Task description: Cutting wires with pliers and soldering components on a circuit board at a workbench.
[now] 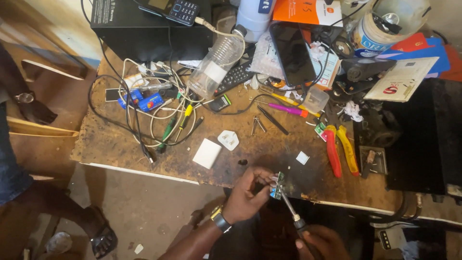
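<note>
Left hand [248,195]: lower centre of the frame, wristwatch on the wrist; fingers pinched on a small green circuit board [277,185].
Circuit board: held on edge just off the near rim of the surface, lower centre.
Right hand [321,241]: bottom edge, right of centre; fingers wrapped around the dark handle of a screwdriver [290,208].
Screwdriver: metal shaft slants up and left, tip touching the circuit board.
Surface [110,139]: worn, stained brown board, filling the middle of the frame.
White square piece [207,153]: flat on the surface, just above the left hand.
White plug [228,140]: beside the white square piece, to its right.
Pliers [340,148]: red and yellow handles, right of centre, lying lengthwise.
Tweezers [258,124]: centre, near a thin black probe.
Plastic bottle [215,62]: clear, lying tilted at upper centre.
Smartphone [292,53]: dark screen, upper centre-right, propped on clutter.
Cables [144,113]: tangled black and white, upper left of the surface.
Another person's hand [33,108]: left edge, with wristwatch, well apart from the surface.
</note>
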